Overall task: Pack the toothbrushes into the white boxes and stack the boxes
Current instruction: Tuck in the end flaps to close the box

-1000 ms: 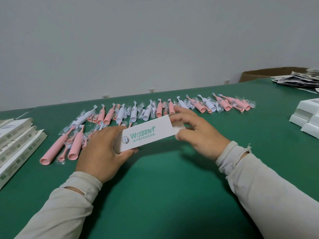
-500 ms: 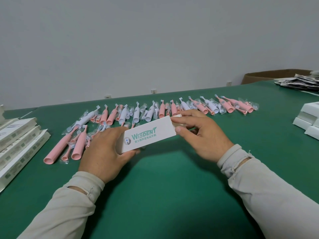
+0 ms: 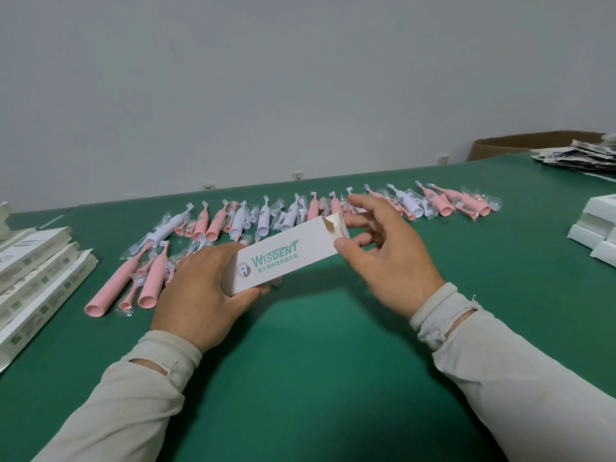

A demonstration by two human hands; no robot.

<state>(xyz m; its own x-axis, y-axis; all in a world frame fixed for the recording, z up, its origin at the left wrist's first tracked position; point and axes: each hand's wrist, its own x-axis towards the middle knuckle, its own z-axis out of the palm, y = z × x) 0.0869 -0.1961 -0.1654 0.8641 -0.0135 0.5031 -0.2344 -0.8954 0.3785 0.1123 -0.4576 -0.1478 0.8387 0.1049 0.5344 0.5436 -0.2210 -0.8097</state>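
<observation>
I hold a white box (image 3: 286, 258) with green WISDENT lettering, tilted above the green table (image 3: 316, 378). My left hand (image 3: 196, 295) grips its left end. At the box's right end a flap stands open. There the thumb of my right hand (image 3: 393, 258) touches the corner, with the fingers spread and loosely bent behind the flap. A long row of bagged pink and white toothbrushes (image 3: 263, 218) lies across the table behind the box. A few pink ones (image 3: 113, 285) lie nearer me on the left. I cannot see what is inside the box.
Flat white boxes (image 3: 36, 275) lie overlapped at the left edge. Closed white boxes (image 3: 596, 225) are stacked at the right edge. A brown carton (image 3: 520, 145) and a heap of printed leaflets (image 3: 580, 156) sit at the far right corner.
My right hand has loosened from pinching the box's right end; its fingers now spread and the end flap stands open. My left hand keeps its grip, and the box has tilted up slightly.
</observation>
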